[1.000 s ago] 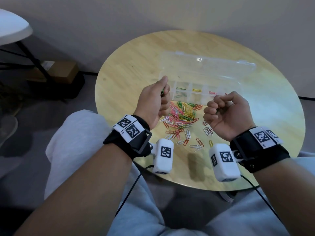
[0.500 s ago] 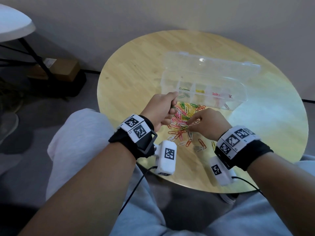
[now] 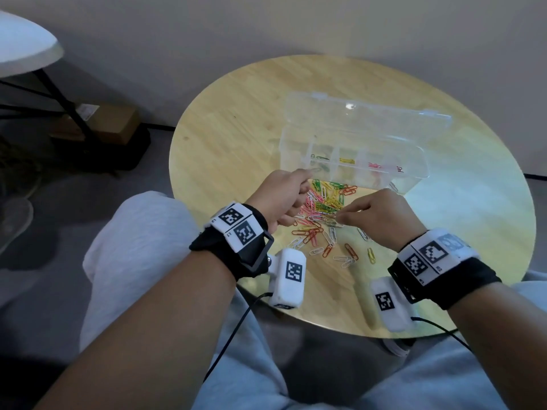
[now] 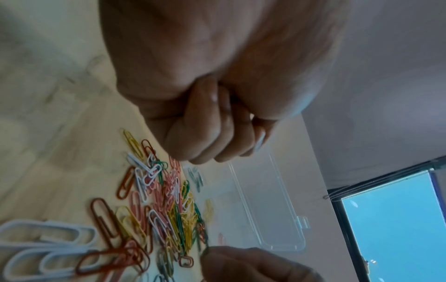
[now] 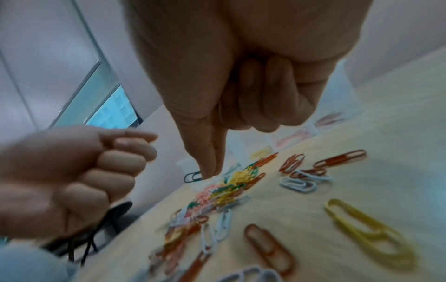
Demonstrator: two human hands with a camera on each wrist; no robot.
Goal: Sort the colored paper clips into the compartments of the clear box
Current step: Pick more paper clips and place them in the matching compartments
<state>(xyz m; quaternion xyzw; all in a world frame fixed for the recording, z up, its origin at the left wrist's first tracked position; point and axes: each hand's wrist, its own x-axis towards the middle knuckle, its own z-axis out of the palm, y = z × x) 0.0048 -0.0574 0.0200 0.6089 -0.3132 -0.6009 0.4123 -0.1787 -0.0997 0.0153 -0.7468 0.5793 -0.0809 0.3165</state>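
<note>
A heap of coloured paper clips (image 3: 322, 208) lies on the round wooden table (image 3: 236, 137), in front of the open clear box (image 3: 411, 182). The box holds green clips (image 3: 321, 158), yellow clips (image 3: 346, 160) and pink clips (image 3: 374, 166) in separate compartments. My right hand (image 3: 339, 216) reaches into the heap. Its thumb and forefinger pinch a dark green clip (image 5: 193, 177) just above the pile. My left hand (image 3: 284, 193) is curled at the heap's left edge near the box's left end. Its thumb presses on the forefinger, and what is in that pinch is hidden.
Loose clips lie toward the near edge, among them an orange clip (image 3: 350, 251) and a yellow clip (image 3: 371, 255). The box lid (image 3: 370, 122) lies open behind. A white side table (image 3: 23, 45) and a cardboard box (image 3: 103, 122) stand on the floor at the left.
My right hand came down from a raised fist to the heap and pinched a dark green clip. My left hand, which held a green clip, dropped lower toward the heap's left edge.
</note>
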